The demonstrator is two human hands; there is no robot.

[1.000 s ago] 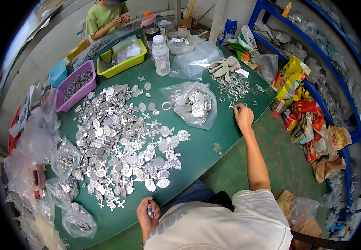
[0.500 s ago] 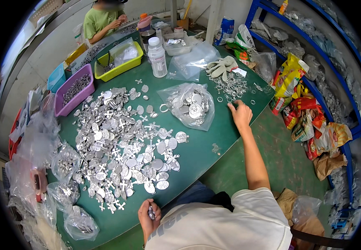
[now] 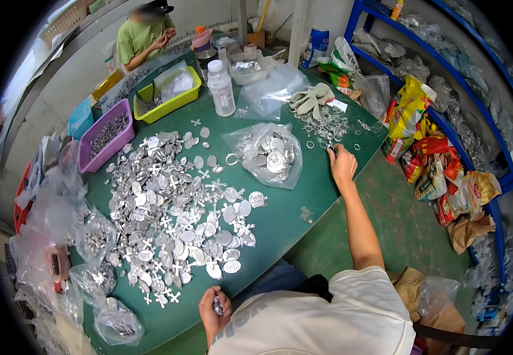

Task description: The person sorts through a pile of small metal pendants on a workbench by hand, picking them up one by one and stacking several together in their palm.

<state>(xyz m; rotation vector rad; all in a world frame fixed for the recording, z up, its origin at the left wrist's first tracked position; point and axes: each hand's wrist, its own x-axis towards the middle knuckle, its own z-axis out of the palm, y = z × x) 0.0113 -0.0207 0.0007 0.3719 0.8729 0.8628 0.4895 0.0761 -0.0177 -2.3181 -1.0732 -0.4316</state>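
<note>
My left hand (image 3: pixel 214 310) is curled at the table's near edge around several small grey metal pieces (image 3: pixel 218 305). Past it spreads a big heap of silver medals and crosses (image 3: pixel 168 213). My right hand (image 3: pixel 343 165) rests at the table's right side, thumb and fingertips drawn together. Whatever they pinch is too small to make out. Just beyond those fingertips lies a pile of metal rings (image 3: pixel 324 125), with a few loose ones around it. A clear bag of round medals (image 3: pixel 271 155) sits between the heap and my right hand.
A grey work glove (image 3: pixel 313 99) lies behind the rings. Purple (image 3: pixel 127 133) and yellow-green (image 3: pixel 194 92) bins and a white bottle (image 3: pixel 221 89) stand at the back. Filled clear bags (image 3: pixel 117 322) line the left; blue shelving (image 3: pixel 511 180) stands right. Another person (image 3: pixel 144 38) sits across.
My right fingertips have closed together and drawn slightly back from the ring pile. My left hand keeps its grip on the small pieces. The whole view has shifted a little.
</note>
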